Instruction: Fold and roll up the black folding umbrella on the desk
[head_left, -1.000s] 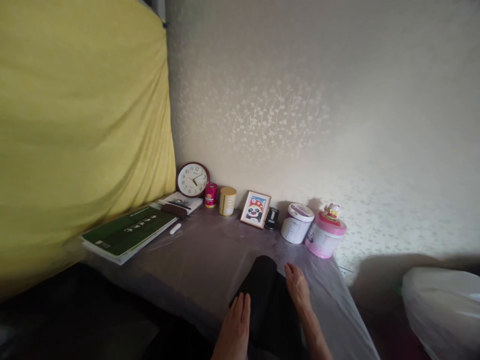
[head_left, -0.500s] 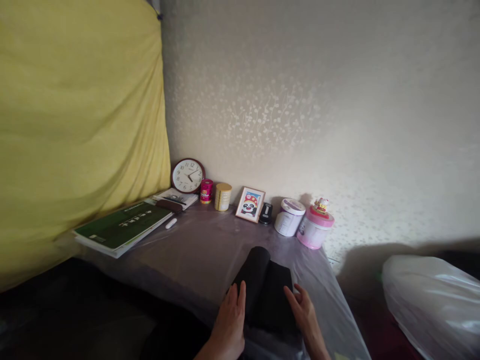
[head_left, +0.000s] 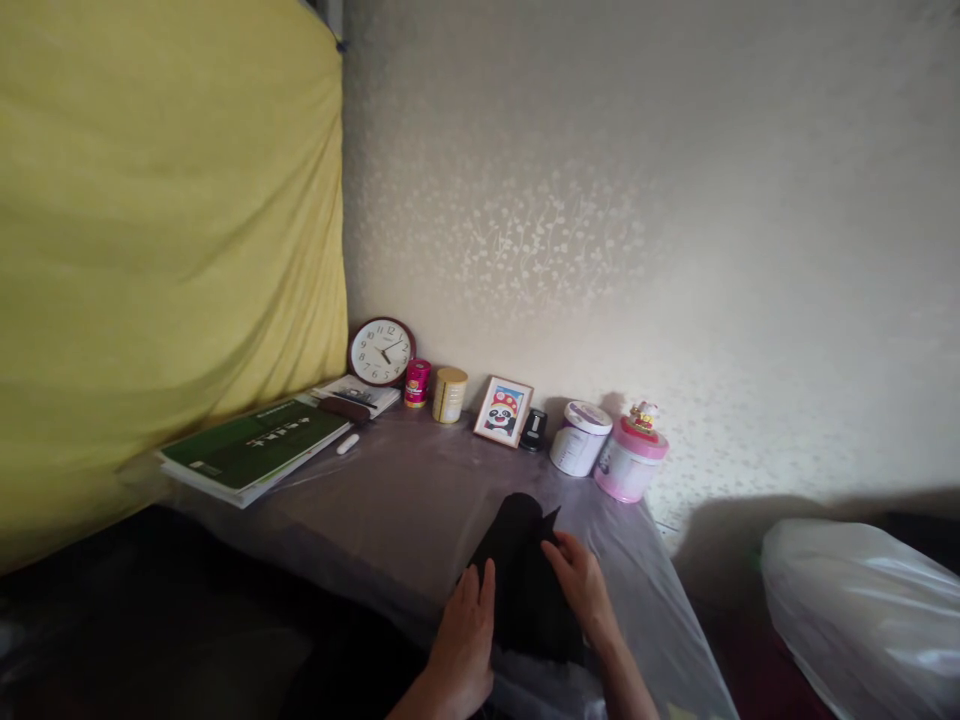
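And here's the black cloth point(head_left: 529, 590), lying near the front edge of the table point(head_left: 405, 480), between the two hands! Its left side is already turned into a thick, rounded roll, so that part looks done. The right side isn't: a corner stands up in a point, neither flat nor tucked in. Call it partway. It's so dark that I can't fairly count the layers.

The left hand point(head_left: 461, 640) is open, fingers straight and close together, laid against the roll's left side, gripping nothing. The right hand point(head_left: 583, 585) is nearly closed, thumb and fingertips pinching the cloth just below that raised corner.

Beyond, nothing is in either hand's hold: the pink tub point(head_left: 631, 468) with a figurine point(head_left: 643, 416) on its lid, the white tub point(head_left: 577, 447) next to it, then the picture frame point(head_left: 503, 411) leaning back. Further left come the yellow can point(head_left: 450, 397), the red can point(head_left: 418, 384) and the clock point(head_left: 382, 352), with the green book point(head_left: 259, 450) lying flat at the far left.
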